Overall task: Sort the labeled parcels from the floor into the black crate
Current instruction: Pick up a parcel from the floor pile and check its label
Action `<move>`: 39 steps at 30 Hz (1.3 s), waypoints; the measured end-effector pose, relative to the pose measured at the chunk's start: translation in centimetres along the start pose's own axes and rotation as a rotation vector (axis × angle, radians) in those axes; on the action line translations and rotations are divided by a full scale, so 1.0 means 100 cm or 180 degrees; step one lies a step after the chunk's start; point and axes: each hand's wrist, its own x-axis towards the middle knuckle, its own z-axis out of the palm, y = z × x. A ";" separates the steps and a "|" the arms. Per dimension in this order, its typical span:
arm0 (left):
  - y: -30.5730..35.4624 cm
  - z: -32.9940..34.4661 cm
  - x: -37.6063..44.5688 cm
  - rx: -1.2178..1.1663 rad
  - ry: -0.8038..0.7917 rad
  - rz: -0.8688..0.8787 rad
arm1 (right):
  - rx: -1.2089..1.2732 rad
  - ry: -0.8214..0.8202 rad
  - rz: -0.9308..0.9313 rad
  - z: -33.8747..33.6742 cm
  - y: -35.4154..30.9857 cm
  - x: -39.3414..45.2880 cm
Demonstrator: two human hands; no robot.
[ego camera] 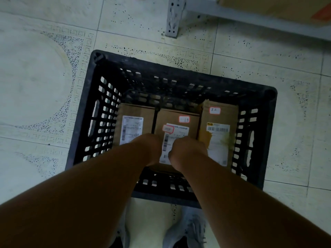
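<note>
A black lattice crate [84, 111] stands on the tiled floor in front of me. Three brown cardboard parcels with white shipping labels lie side by side inside it: a left parcel [136, 115], a middle parcel [177, 126] and a right parcel [220, 122]. Both my arms reach down into the crate. My left hand [150, 149] and my right hand [188, 151] rest on the near end of the middle parcel, one on each side of its label. The fingers curl down out of sight, so the grip itself is hidden.
A grey perforated shelf post [172, 17] stands beyond the crate, with a shelf beam and a cardboard box [279, 8] at the upper right. My grey shoes [188, 230] are just behind the crate's near wall. Pale tiled floor [35, 77] surrounds the crate.
</note>
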 end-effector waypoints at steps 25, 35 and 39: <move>0.047 -0.286 -0.465 -0.1053 0.3294 0.0980 | 0.1055 0.3672 -0.0345 -0.313 0.051 -0.443; 0.160 -0.292 -0.723 -0.1424 0.3706 0.2747 | 0.2391 0.5120 0.0094 -0.312 0.095 -0.727; 0.218 -0.269 -0.773 -0.1310 0.3547 0.3322 | 0.2685 0.5318 0.0244 -0.279 0.134 -0.797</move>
